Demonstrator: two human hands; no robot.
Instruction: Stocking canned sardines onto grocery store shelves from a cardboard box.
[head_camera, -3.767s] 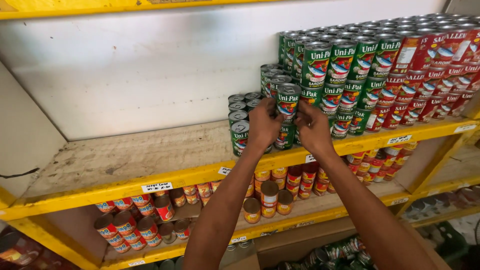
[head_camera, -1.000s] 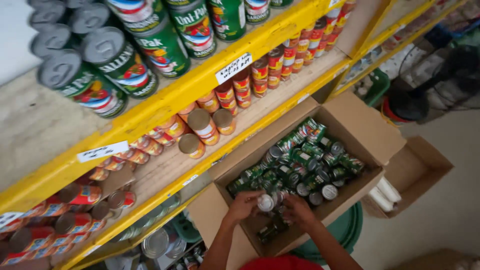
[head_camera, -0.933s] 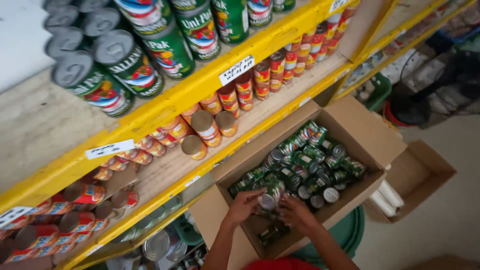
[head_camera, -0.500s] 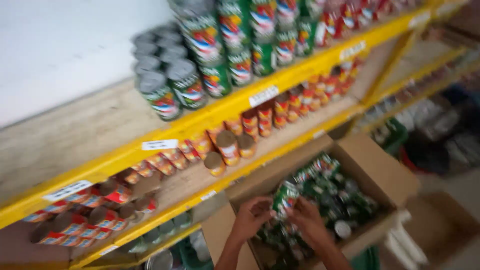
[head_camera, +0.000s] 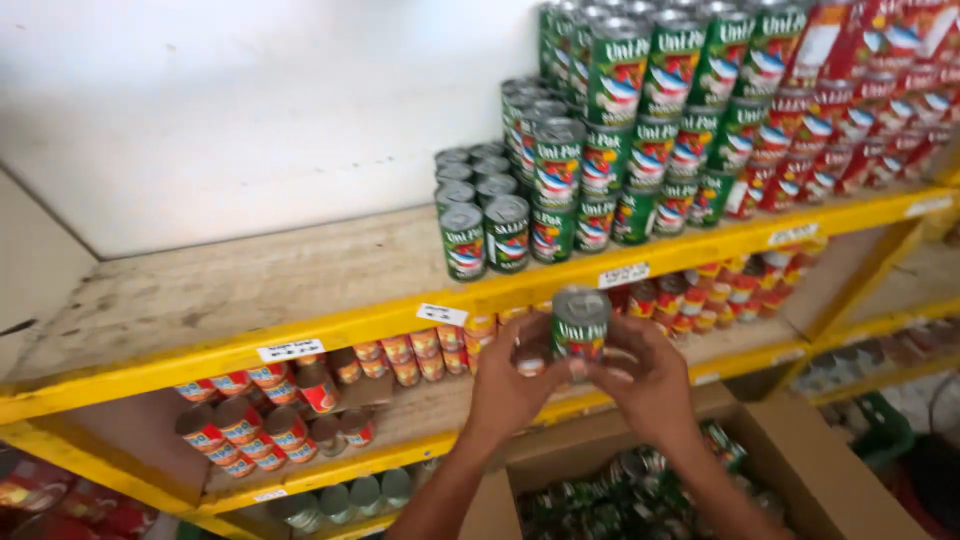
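My left hand (head_camera: 512, 385) and my right hand (head_camera: 648, 378) are raised together in front of the yellow shelf edge (head_camera: 330, 335). Between them they carry green-labelled tin cans (head_camera: 579, 322), one standing on top with its grey lid showing. My left hand also holds a second can (head_camera: 530, 362) lower down. Just above and behind stand the stacked green cans (head_camera: 560, 170) on the wooden shelf board (head_camera: 250, 280). Below my arms lies an open cardboard box (head_camera: 800, 470) with several more green cans (head_camera: 620, 490) inside.
Red-labelled cans (head_camera: 880, 110) are stacked at the upper right. Small orange and red cans (head_camera: 250, 420) fill the lower shelf. The left half of the wooden shelf board has no cans on it. A white wall (head_camera: 250, 110) backs the shelf.
My hands have lifted cans out of the cardboard box and up to the level of the yellow shelf edge. My view has swung up from the box to the shelf.
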